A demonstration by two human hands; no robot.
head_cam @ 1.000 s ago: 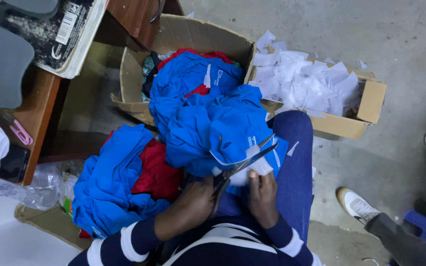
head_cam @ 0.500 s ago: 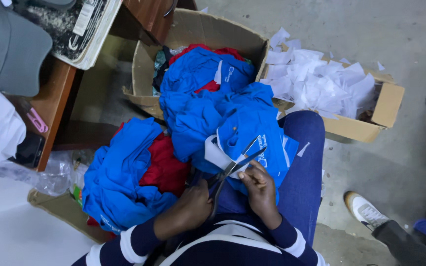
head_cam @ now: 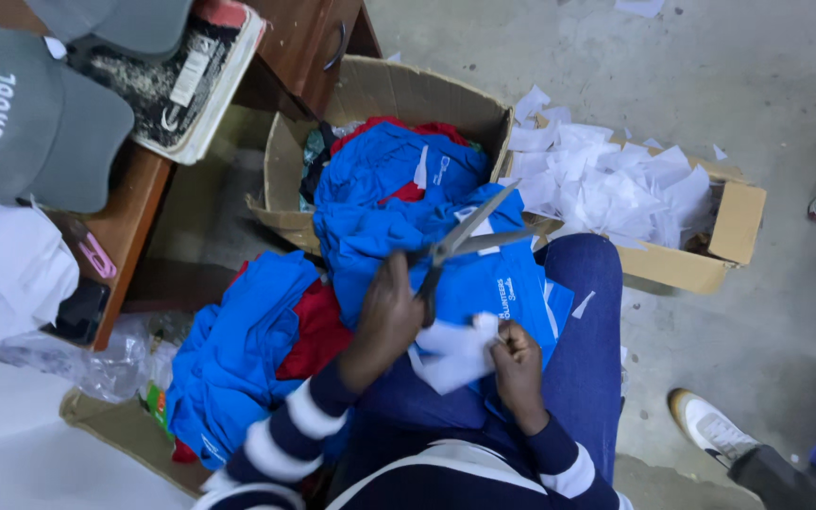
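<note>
garment point(head_cam: 484, 283): blue | label piece point(head_cam: 455, 349): white | sleeves point(head_cam: 285, 434): navy, white stripes | scissors point(head_cam: 469, 236): silver | cap point(head_cam: 30, 113): grey

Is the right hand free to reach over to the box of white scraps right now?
Probably not as it is: the right hand is pinching a white piece on the lap, though the way to the box of scraps looks open.
</note>
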